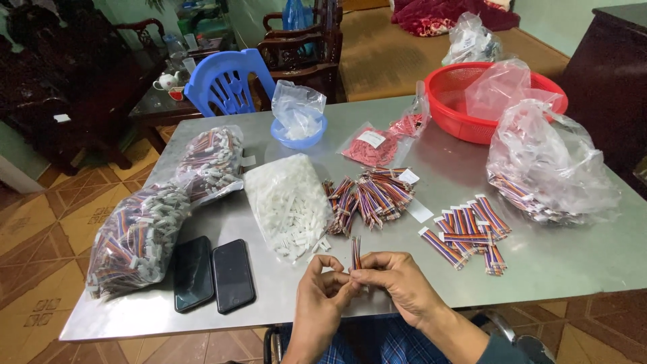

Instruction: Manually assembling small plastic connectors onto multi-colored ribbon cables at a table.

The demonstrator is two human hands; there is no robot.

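While the two hands meet at the near edge of the shiny grey metal tabletop (431, 182), a short flat strip of striped, many-coloured wires (356, 252) is held between them. The strip is stood almost straight up, so its long side runs up and away from the hands. Its bottom end is pinched by the fingers of the right hand (397, 278), which is closed around it. The left hand (325, 286) is curled shut too, and its fingertips are pressed to the same bottom end, maybe on a small white piece, but that is too small to be told. Both hands are equally near the strip, since it is touched by both.

Just beyond the hands, a clear bag of small white plastic pieces (288, 202) is laid open. To its right, a loose heap of striped wire strips (369, 195) is seen, and further right a neat little group of the same strips (468, 232). Two black phones (214, 275) are laid flat left of the hands. Full bags of finished wires (138, 236) are kept at the left side. A red round plastic basket (453, 94) is set at the far right.
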